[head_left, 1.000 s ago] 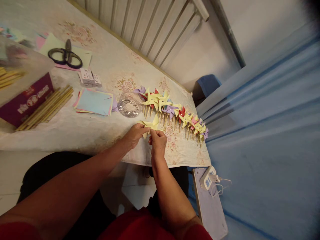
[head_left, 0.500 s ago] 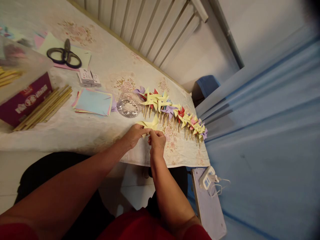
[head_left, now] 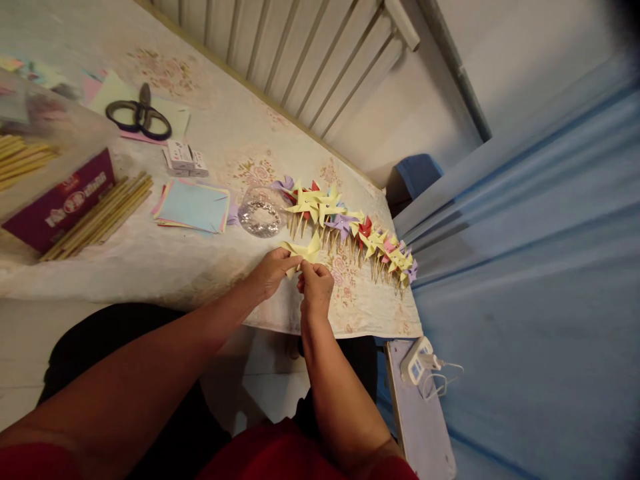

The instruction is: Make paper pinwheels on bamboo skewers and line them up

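A yellow paper pinwheel (head_left: 311,249) is held up between my two hands, just over the front of the table. My left hand (head_left: 273,270) grips it from the left, thumb reaching across the paper. From the right, the fingers of my right hand (head_left: 317,281) pinch at its lower middle; whether a pin or stick is in that pinch is hidden. Close behind lies a row of finished pinwheels (head_left: 343,225) on sticks, in yellow, purple, red and pink. Left of them stands a clear round dish (head_left: 261,215) with small shiny pins.
Stacked coloured paper squares (head_left: 195,205), small white boxes (head_left: 185,157) and black scissors (head_left: 140,119) lie left. Farther left are thin sticks (head_left: 107,217) beside a purple-fronted box (head_left: 65,200). A blue curtain (head_left: 500,300) hangs right, near a power strip (head_left: 417,360).
The whole view has shifted slightly, so things appear a little farther right. Both hands keep their hold on the yellow pinwheel, with hardly any movement.
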{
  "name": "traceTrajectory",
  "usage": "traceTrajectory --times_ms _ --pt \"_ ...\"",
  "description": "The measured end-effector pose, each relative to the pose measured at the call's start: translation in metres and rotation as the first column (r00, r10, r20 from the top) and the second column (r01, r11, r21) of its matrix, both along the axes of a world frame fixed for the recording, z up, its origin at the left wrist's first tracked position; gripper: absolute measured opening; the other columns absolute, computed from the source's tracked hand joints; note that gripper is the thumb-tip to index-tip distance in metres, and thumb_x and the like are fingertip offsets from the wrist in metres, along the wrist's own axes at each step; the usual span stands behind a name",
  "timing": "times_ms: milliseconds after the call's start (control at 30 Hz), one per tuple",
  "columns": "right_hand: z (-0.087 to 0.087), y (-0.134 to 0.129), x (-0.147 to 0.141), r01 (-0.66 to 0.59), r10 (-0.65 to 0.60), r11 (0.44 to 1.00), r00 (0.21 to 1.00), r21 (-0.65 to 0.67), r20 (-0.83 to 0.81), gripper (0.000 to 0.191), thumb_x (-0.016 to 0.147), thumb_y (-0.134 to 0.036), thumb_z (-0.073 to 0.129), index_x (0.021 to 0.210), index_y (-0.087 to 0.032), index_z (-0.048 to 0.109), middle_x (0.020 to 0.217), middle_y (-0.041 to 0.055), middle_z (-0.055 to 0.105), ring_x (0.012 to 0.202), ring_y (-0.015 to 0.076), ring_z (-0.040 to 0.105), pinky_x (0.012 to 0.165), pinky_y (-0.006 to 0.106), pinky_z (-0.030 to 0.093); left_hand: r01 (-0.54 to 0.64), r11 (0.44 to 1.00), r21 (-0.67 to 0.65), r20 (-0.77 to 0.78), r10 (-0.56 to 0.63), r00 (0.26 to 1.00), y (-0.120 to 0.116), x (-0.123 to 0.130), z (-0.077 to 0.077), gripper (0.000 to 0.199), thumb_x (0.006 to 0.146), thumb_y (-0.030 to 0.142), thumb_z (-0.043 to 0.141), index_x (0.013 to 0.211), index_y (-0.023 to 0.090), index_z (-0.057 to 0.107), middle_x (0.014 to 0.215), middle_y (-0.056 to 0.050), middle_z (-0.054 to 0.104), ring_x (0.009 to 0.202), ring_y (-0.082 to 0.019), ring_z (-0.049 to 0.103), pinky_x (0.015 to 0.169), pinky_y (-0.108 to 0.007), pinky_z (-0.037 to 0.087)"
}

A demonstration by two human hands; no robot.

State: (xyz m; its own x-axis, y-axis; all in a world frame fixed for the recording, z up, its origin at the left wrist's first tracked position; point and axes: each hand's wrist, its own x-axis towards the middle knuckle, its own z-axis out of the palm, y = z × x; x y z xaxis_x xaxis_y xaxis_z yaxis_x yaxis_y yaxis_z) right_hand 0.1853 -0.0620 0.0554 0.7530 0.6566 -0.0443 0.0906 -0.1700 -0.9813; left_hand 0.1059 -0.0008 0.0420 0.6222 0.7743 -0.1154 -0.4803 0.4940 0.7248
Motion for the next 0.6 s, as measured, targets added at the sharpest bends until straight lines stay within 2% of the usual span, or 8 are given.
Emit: traceTrajectory --times_ms 433,600 --pt "-0.003 0.001 -0.006 -0.019 0.018 1.000 0.999 -0.008 -0.046 0.026 0.072 -0.038 0.068 0.061 -0.021 0.052 0.045 -0.0087 0.049 0.039 0.0080 0.040 0.041 0.022 0.028 0.034 0.998 0.053 -0.018 -0.033 0.999 0.005 -0.010 -0.004 0.024 0.060 0.033 0.075 0.066 0.015 0.059 0.063 0.002 0.059 0.056 -0.011 0.050 0.055 -0.024 0.039" --pt "0.010 0.001 -0.006 -0.010 0.011 1.000 1.000 -0.021 0.023 0.021 0.072 -0.040 0.066 0.072 -0.020 0.058 0.049 -0.0083 0.051 0.040 0.0093 0.043 0.041 0.022 0.030 -0.010 1.000 0.007 -0.065 0.011 0.998 0.010 -0.021 -0.010 0.024 0.060 0.034 0.075 0.067 0.015 0.061 0.062 0.001 0.059 0.058 -0.011 0.051 0.057 -0.023 0.039"
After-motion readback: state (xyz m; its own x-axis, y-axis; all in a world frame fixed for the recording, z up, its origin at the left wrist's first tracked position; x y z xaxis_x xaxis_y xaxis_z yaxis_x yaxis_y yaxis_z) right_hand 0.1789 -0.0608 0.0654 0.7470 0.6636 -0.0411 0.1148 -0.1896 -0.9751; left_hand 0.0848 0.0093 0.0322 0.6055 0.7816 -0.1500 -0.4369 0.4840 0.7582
